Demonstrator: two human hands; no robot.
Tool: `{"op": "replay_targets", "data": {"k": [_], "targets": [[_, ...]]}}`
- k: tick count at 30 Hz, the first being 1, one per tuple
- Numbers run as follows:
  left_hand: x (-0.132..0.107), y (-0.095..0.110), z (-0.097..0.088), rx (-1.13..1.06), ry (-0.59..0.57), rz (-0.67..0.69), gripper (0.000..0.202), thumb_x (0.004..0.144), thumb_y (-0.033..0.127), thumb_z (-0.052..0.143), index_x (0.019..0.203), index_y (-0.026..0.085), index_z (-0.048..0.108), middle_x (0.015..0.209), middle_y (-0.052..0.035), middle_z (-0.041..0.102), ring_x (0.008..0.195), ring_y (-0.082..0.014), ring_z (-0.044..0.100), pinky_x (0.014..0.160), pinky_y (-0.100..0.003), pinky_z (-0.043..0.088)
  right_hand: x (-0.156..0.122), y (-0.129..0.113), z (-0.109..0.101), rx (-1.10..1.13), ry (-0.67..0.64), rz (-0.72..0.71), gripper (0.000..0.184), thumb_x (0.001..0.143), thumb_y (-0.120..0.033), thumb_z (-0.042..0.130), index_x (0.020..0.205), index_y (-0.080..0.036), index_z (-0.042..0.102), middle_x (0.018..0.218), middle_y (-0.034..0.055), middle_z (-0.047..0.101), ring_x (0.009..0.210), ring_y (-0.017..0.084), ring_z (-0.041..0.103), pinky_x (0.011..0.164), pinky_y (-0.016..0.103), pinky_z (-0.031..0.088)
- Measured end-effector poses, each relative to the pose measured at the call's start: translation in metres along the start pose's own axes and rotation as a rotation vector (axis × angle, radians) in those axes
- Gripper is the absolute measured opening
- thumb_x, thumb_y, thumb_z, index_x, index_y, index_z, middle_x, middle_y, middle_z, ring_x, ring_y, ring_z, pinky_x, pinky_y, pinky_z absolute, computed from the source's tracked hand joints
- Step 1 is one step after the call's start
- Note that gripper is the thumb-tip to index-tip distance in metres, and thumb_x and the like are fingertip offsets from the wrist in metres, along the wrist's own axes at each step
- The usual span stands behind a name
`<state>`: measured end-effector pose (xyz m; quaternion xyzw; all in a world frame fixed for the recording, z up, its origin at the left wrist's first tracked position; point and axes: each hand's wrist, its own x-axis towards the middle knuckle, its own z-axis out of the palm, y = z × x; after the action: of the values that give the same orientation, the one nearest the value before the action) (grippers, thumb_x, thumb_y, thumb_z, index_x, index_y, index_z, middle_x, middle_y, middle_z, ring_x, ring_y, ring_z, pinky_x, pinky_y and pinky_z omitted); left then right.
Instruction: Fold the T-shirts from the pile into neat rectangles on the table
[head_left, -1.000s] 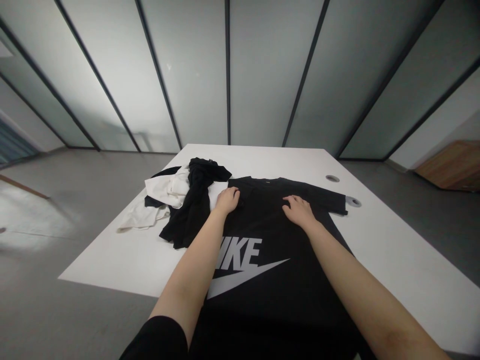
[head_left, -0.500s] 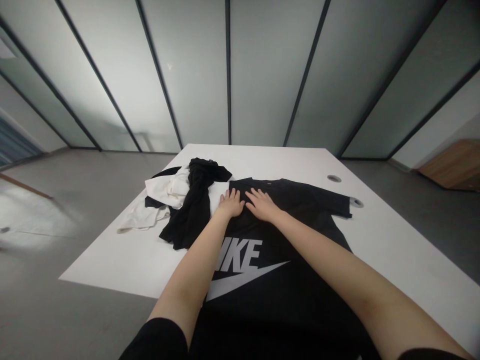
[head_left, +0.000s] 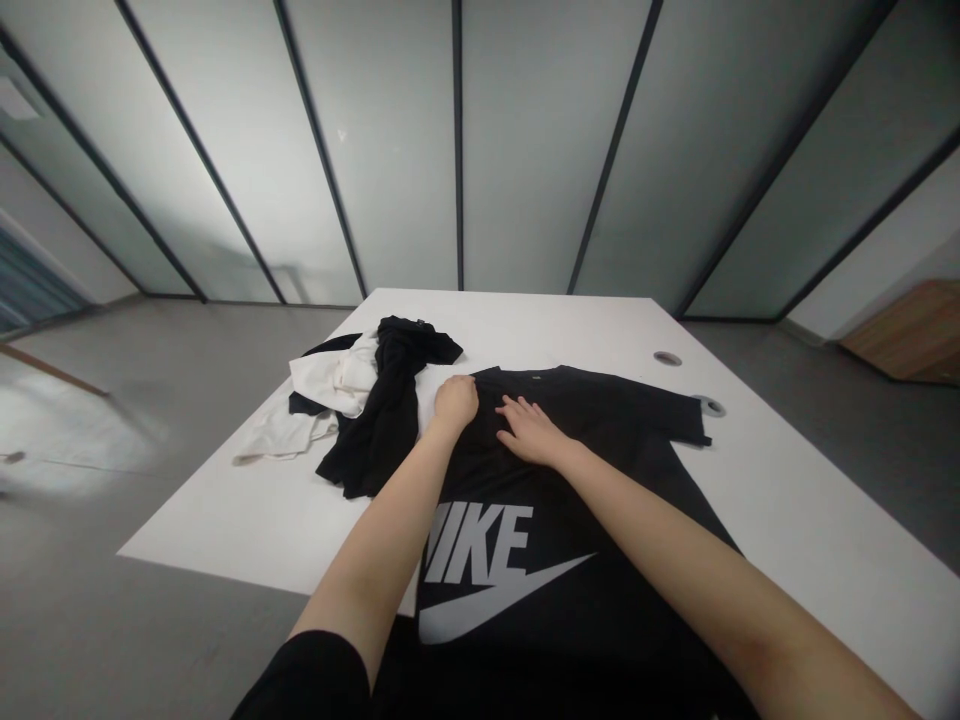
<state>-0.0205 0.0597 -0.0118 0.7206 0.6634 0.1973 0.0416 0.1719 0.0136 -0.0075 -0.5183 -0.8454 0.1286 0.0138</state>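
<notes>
Gripping the black T-shirt (head_left: 517,480), left hand (head_left: 455,400) is clenched; right hand (head_left: 529,430) lies spread.

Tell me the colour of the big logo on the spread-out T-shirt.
The large printed logo is white on the flat black T-shirt; head view.

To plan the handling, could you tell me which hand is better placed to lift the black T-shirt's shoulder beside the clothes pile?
Probably left: the left hand is curled on that shoulder of the black T-shirt, next to the clothes pile; the right hand lies flat further in.
</notes>
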Motion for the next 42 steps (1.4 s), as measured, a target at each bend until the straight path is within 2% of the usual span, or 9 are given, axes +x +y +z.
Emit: {"op": "replay_targets", "data": {"k": [6,13,17,22,25,30,34,39,42], "targets": [[-0.005,-0.002,0.019,0.138,-0.175,0.040,0.060,0.110,0.034,0.038,0.165,0.010,0.043,0.175,-0.0195,0.036,0.162,-0.0381,0.032,0.131,-0.055,0.028,-0.012,-0.018,-0.003,-0.068,0.179,0.022,0.048,0.108,-0.042,0.051,0.145,-0.016,0.066,0.170,0.0179,0.046,0.159,0.042,0.037,0.129,0.061,0.026],[-0.002,-0.006,0.019,0.206,-0.189,-0.022,0.067,0.111,0.038,0.028,0.169,0.004,0.035,0.178,-0.0205,0.027,0.165,-0.0360,0.026,0.133,-0.051,0.025,-0.023,-0.026,0.016,-0.030,-0.018,-0.139,0.073,0.110,-0.053,0.040,0.174,-0.017,0.031,0.181,0.0140,0.022,0.167,0.038,0.019,0.133,0.055,0.020],[-0.001,-0.006,0.022,0.185,-0.169,-0.055,0.067,0.110,0.037,0.030,0.169,0.008,0.036,0.178,-0.0195,0.028,0.165,-0.0363,0.026,0.132,-0.054,0.025,-0.039,-0.026,0.004,-0.034,-0.134,-0.046,0.078,0.108,-0.059,0.039,0.175,-0.018,0.030,0.181,0.0144,0.015,0.166,0.041,0.018,0.132,0.059,0.022],[0.001,-0.008,0.026,0.125,-0.122,-0.043,0.063,0.110,0.036,0.032,0.167,0.011,0.042,0.176,-0.0192,0.033,0.164,-0.0375,0.030,0.131,-0.057,0.026,-0.057,-0.042,-0.015,-0.080,-0.100,-0.028,0.071,0.107,-0.058,0.045,0.162,-0.015,0.055,0.174,0.0193,0.037,0.160,0.048,0.033,0.128,0.061,0.028],[0.004,-0.011,0.026,0.048,-0.037,-0.037,0.057,0.110,0.033,0.035,0.160,0.010,0.049,0.171,-0.0219,0.042,0.160,-0.0365,0.038,0.129,-0.055,0.031,-0.059,-0.050,-0.006,-0.051,0.041,-0.080,0.069,0.109,-0.055,0.041,0.167,-0.017,0.048,0.178,0.0151,0.029,0.163,0.044,0.027,0.131,0.057,0.025],[0.016,-0.019,0.011,-0.124,0.129,-0.039,0.038,0.106,0.021,0.043,0.132,0.014,0.069,0.132,-0.0205,0.072,0.131,-0.0308,0.065,0.116,-0.045,0.047,-0.053,-0.052,0.024,-0.022,-0.013,-0.105,0.073,0.110,-0.054,0.039,0.173,-0.019,0.034,0.181,0.0121,0.020,0.167,0.040,0.017,0.133,0.057,0.018],[0.024,-0.008,0.001,-0.346,0.261,0.006,0.027,0.102,0.017,0.049,0.118,0.019,0.070,0.117,-0.0149,0.073,0.120,-0.0287,0.068,0.111,-0.044,0.051,-0.043,-0.050,0.032,-0.025,0.014,-0.077,0.075,0.109,-0.056,0.038,0.174,-0.019,0.032,0.181,0.0124,0.019,0.167,0.040,0.016,0.133,0.057,0.016],[0.016,0.025,0.021,-0.820,0.454,-0.066,0.029,0.103,0.017,0.046,0.130,0.020,0.056,0.131,-0.0133,0.067,0.121,-0.0217,0.067,0.109,-0.039,0.053,-0.019,-0.045,0.029,-0.029,0.055,-0.006,0.077,0.109,-0.057,0.038,0.174,-0.017,0.032,0.181,0.0145,0.019,0.167,0.041,0.016,0.132,0.058,0.015],[0.005,0.032,0.038,-0.814,0.412,-0.048,0.027,0.103,0.017,0.045,0.128,0.019,0.056,0.131,-0.0142,0.067,0.126,-0.0230,0.064,0.114,-0.041,0.050,-0.007,-0.040,0.030,-0.007,0.082,0.015,0.078,0.108,-0.059,0.037,0.173,-0.016,0.033,0.181,0.0142,0.021,0.166,0.040,0.018,0.132,0.057,0.015]]}}
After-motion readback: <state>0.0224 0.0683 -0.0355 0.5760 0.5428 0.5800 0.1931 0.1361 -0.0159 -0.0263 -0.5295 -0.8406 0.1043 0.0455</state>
